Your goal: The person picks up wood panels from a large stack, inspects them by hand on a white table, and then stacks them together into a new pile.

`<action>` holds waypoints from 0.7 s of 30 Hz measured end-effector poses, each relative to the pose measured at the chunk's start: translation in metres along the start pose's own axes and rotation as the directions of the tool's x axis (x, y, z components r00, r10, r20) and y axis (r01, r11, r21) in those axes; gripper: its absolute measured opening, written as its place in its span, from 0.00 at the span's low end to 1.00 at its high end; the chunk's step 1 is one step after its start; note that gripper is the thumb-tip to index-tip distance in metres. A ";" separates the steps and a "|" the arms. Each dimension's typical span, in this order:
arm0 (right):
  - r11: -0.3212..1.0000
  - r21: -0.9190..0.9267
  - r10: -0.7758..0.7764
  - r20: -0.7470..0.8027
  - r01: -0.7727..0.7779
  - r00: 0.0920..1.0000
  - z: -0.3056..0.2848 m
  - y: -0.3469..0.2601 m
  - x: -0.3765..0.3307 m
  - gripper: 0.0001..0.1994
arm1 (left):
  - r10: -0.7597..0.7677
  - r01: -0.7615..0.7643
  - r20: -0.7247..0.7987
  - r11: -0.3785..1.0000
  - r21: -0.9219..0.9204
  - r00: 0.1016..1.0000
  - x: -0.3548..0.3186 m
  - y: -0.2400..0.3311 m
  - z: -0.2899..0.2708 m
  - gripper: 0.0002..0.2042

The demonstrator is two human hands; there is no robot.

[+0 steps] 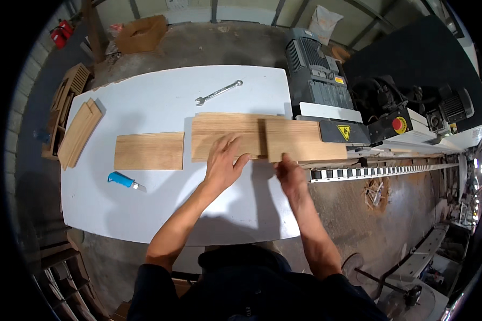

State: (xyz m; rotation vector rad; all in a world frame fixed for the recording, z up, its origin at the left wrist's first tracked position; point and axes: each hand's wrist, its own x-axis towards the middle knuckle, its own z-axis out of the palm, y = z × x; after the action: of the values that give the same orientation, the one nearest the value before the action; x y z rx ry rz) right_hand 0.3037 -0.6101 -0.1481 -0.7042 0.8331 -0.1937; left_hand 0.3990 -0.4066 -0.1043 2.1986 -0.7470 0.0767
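Note:
My left hand (223, 165) lies open on the near part of a wooden board (203, 131), its thumb spread toward the right. A second wooden board (305, 140) overlaps that one at the right, its far right corner beneath the dark guard of a machine. My right hand (291, 175) is closed on this board's near edge by the left corner; the fingertips under it are hidden. To the left, a shorter wooden board (149, 151) lies flat on the white table (160, 206).
A blue-handled knife (122, 180) and a combination wrench (218, 92) lie on the table. Several narrow boards (80, 134) are stacked at its left end. Right of the table stand a grey motor (310, 59), a red stop button (399, 125) and a long conveyor track (380, 172).

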 end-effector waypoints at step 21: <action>0.593 -0.748 -0.363 0.085 0.300 0.928 0.030 -0.019 0.020 0.29 | -0.608 0.683 0.340 0.517 -0.517 0.717 0.048 -0.080 -0.038 0.26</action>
State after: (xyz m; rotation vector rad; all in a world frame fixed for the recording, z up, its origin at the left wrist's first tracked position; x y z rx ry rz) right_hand 0.3408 -0.6180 -0.1343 -1.6721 0.8404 -0.2096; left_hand 0.4886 -0.3622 -0.1182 1.6960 0.0766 -0.6136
